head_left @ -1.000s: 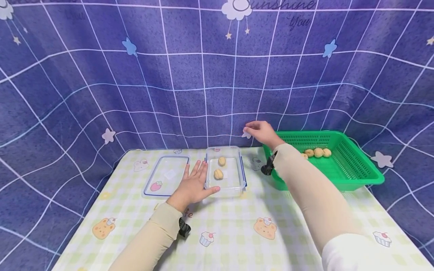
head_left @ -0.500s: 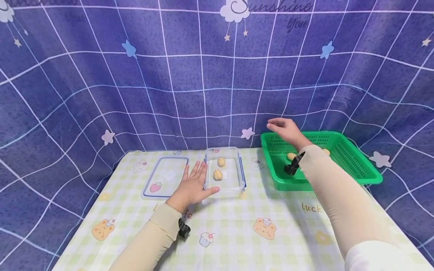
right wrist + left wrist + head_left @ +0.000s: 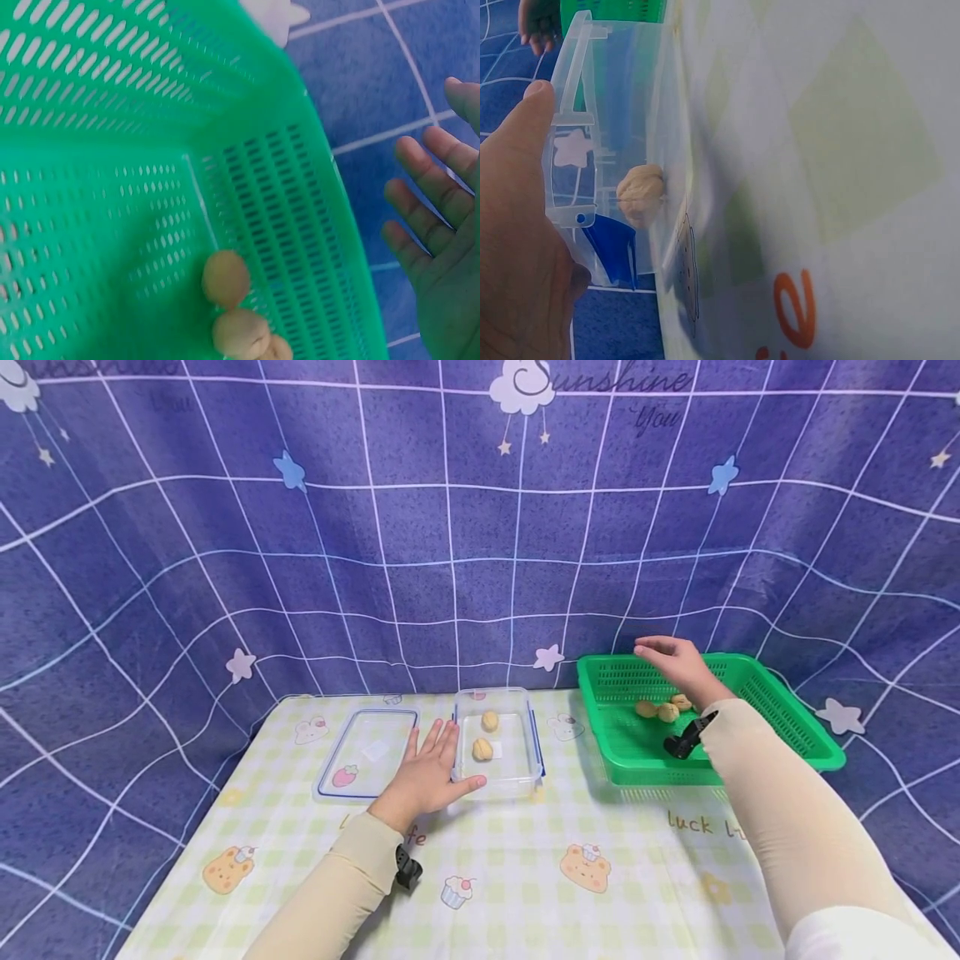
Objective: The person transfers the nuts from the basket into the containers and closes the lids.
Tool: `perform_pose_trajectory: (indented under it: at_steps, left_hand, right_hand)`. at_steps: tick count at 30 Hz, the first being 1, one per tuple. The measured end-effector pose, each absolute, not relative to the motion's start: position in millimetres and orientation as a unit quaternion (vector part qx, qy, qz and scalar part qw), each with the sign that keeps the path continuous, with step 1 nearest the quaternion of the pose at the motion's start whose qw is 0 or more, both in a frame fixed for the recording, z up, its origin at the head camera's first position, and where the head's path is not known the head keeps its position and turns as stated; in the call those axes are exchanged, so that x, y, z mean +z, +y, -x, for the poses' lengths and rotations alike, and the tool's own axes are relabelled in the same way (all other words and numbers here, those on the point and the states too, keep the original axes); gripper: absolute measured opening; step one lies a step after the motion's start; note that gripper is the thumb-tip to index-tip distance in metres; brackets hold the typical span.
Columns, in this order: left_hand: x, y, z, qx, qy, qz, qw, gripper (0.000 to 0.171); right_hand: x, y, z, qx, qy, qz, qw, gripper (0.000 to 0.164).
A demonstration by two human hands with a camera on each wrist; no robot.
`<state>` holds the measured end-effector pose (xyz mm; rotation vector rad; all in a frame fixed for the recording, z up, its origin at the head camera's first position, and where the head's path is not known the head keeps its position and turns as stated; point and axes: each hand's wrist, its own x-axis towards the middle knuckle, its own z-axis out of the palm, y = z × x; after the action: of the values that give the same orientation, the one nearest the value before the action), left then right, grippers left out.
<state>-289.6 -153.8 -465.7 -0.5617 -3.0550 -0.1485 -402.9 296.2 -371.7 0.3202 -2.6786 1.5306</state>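
My left hand (image 3: pixel 426 781) rests with fingers spread against the left side of a clear plastic food container (image 3: pixel 517 752), its thumb along the near wall. Two walnuts (image 3: pixel 490 721) lie inside the container; in the left wrist view one walnut (image 3: pixel 640 195) shows through the wall, near a blue clip (image 3: pixel 613 247). Over the back of a green plastic basket (image 3: pixel 622 772) hovers my right hand (image 3: pixel 678 664), holding nothing, its fingers loosely bent. Several walnuts (image 3: pixel 667 712) sit in the basket under the wrist; the right wrist view shows walnuts (image 3: pixel 226 279) by the basket's wall.
The container's clear lid (image 3: pixel 367 752) with a blue seal lies flat left of the left hand. A checked cloth (image 3: pixel 510 893) covers the table. A blue grid-patterned curtain (image 3: pixel 480 527) hangs right behind the table's far edge.
My right hand has moved right, from near the container to over the basket. The walnuts in the basket have shifted position. My left hand has stayed at the container.
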Motion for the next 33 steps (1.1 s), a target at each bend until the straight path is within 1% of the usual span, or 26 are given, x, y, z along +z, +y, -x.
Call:
perform_pose_trajectory:
  at_steps: [7, 11, 18, 24, 30, 33]
  left_hand:
    - [-467.6, -154.4, 290.5, -0.041, -0.983, 0.179, 0.012, 0.11]
    - [-466.0, -154.6, 289.9, -0.057, -0.983, 0.177, 0.008, 0.108]
    - [-466.1, -154.0, 290.7, -0.054, -0.982, 0.182, 0.009, 0.107]
    - [-467.0, -154.3, 291.6, -0.052, -0.982, 0.181, 0.003, 0.11]
    - [-467.0, -153.9, 292.0, -0.058, -0.982, 0.181, 0.003, 0.11]
    - [-467.4, -153.7, 291.9, -0.062, -0.982, 0.181, 0.007, 0.109]
  right_hand:
    - [-387.2, 310.5, 409.0, 0.5, -0.861, -0.085, 0.044, 0.064]
    - [-392.1, 315.0, 412.6, 0.498, -0.861, -0.086, 0.045, 0.063]
    - [-399.8, 325.5, 413.5, 0.494, -0.867, -0.06, 0.019, 0.068]
    - [-405.8, 330.7, 419.5, 0.473, -0.878, -0.065, -0.018, 0.073]
    - [-409.9, 331.7, 425.1, 0.461, -0.884, -0.069, -0.043, 0.066]
    - [-412.0, 331.9, 427.1, 0.452, -0.888, -0.067, -0.051, 0.068]
